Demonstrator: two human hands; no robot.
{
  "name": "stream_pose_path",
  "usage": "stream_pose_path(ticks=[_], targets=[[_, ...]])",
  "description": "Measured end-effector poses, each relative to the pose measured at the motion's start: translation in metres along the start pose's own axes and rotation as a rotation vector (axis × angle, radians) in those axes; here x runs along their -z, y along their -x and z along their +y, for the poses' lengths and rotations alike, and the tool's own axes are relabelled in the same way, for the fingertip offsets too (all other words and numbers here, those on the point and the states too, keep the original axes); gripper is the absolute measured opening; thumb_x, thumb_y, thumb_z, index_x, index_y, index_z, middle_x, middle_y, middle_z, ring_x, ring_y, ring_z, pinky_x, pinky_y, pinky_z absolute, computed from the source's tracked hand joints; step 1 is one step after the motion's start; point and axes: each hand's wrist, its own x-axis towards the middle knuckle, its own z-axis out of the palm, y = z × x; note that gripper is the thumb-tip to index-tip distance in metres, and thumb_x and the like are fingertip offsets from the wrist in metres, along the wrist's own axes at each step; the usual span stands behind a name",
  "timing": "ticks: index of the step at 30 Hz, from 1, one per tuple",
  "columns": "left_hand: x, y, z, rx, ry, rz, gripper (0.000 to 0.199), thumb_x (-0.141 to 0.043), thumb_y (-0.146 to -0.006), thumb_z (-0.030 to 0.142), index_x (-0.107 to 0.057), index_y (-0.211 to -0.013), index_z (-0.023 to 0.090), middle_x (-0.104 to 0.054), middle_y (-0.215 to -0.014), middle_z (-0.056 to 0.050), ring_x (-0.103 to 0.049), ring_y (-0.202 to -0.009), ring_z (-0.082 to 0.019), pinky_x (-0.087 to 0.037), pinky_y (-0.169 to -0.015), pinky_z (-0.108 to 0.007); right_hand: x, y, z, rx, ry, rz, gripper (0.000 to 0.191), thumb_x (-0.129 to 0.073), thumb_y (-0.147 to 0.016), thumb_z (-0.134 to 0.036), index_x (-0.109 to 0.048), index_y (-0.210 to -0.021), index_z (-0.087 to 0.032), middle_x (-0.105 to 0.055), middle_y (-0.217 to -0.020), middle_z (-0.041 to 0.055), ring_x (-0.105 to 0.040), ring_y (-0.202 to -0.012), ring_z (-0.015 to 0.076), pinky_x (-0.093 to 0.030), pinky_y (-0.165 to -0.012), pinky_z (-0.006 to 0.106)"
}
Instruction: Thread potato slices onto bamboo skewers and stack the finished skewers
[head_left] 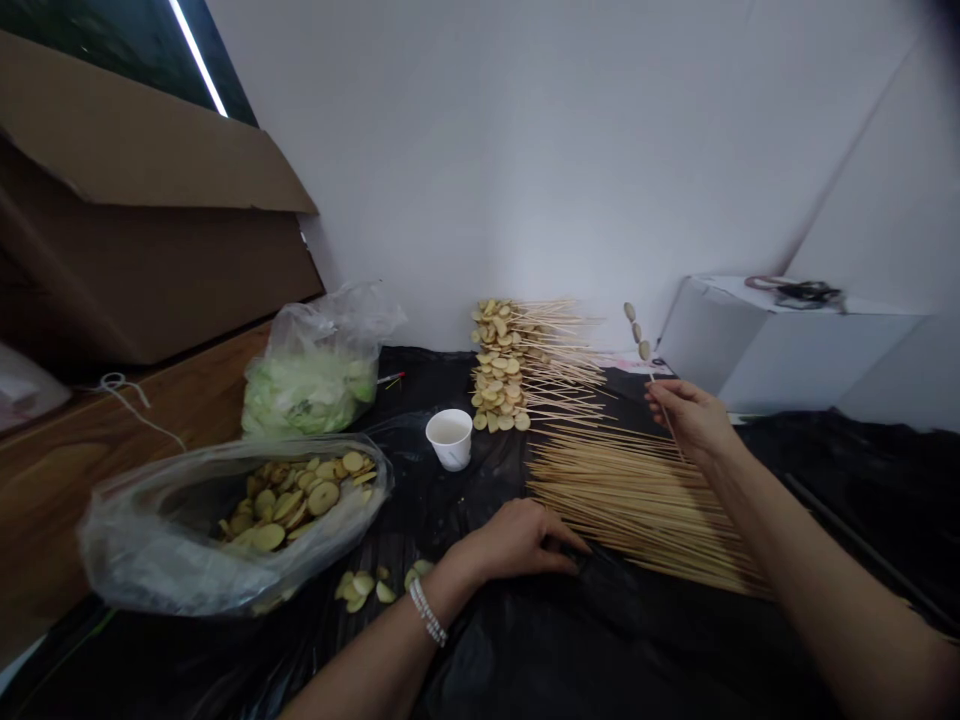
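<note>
My right hand (688, 415) is closed around a thin wooden skewer, raised above the right side. Three potato slices (636, 331) are threaded near its upper end. My left hand (521, 540), with a beaded bracelet at the wrist, rests low on the black plastic sheet. Its fingers stretch toward the near edge of a spread of bare wooden skewers (637, 500) and hold nothing that I can see. Beyond lies a stack of loaded skewers (501, 370), potato slices to the left and sticks pointing right.
An open plastic bag (187, 560) of potato slices lies at left, with loose slices (360, 588) beside it. Behind are a bag of pale green vegetable pieces (307, 395) and a white paper cup (450, 440). A cardboard box (165, 260) and a white box (780, 350) flank the wall.
</note>
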Motion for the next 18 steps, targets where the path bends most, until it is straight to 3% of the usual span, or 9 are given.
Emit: stream_pose_path(ticks=[5,9,14,18], targets=[[0.000,0.000,0.000,-0.017,-0.016,-0.003,0.032,-0.066,-0.076,0.043,-0.071,-0.106,0.032,-0.069,-0.071,0.000,-0.060,-0.065,-0.013,-0.035,-0.060,-0.020,-0.014,-0.022,0.001,0.007,0.209,-0.052,0.024,-0.072,-0.059,-0.038,-0.062,-0.070,-0.019,-0.062,-0.061,0.0021,-0.052,-0.049,0.0099,-0.041,-0.042,0.021],[-0.002,0.000,-0.001,0.004,-0.011,0.015,0.032,-0.066,-0.076,0.043,-0.071,-0.105,0.031,-0.069,-0.071,0.000,-0.060,-0.064,-0.013,-0.034,-0.059,-0.020,-0.056,-0.026,0.009,0.081,0.375,-0.125,0.018,-0.070,-0.061,-0.033,-0.066,-0.070,-0.017,-0.063,-0.060,0.0013,-0.052,-0.052,0.0114,-0.043,-0.048,0.024],[-0.004,0.000,-0.001,0.036,-0.032,0.007,0.034,-0.066,-0.075,0.045,-0.070,-0.106,0.031,-0.069,-0.072,0.002,-0.059,-0.064,-0.012,-0.033,-0.058,-0.020,-0.117,-0.029,0.019,0.252,0.588,-0.173,0.014,-0.065,-0.066,-0.030,-0.071,-0.071,-0.018,-0.069,-0.071,0.0016,-0.059,-0.071,0.0173,-0.045,-0.069,0.029],[-0.003,0.001,0.000,0.039,-0.036,-0.004,0.035,-0.066,-0.076,0.045,-0.070,-0.108,0.032,-0.068,-0.072,0.002,-0.059,-0.065,-0.012,-0.033,-0.058,-0.020,-0.149,-0.037,0.026,0.348,0.715,-0.184,0.016,-0.059,-0.072,-0.028,-0.072,-0.075,-0.018,-0.071,-0.076,0.0033,-0.059,-0.073,0.0184,-0.043,-0.073,0.030]])
